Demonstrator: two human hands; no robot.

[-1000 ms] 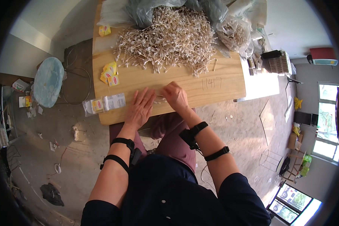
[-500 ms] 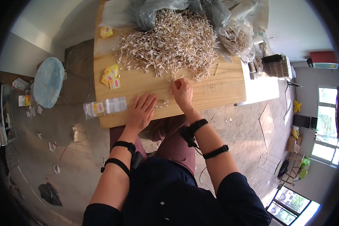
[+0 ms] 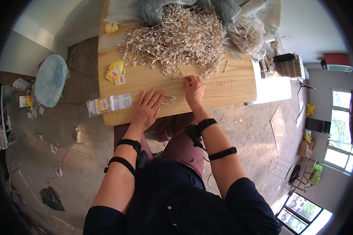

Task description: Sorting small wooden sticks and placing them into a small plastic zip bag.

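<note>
Since a second ago, the right hand [image 3: 194, 92] is shifting away from the small bunch of swabs [image 3: 169, 99] and up toward the big pile [image 3: 178, 43], while the left hand [image 3: 146, 109] is staying put. I'm reading this step as gathering: the next move is probably calling for a light pinch on a swab and a tidy return to the bunch. From my remote seat I'm seeing the right fingers curling near the pile's lower edge; whether they're gripping anything, I can't tell. The left is lying palm-down, fingers extended, beside the bunch's left end on the wooden table [image 3: 145, 78].
</note>
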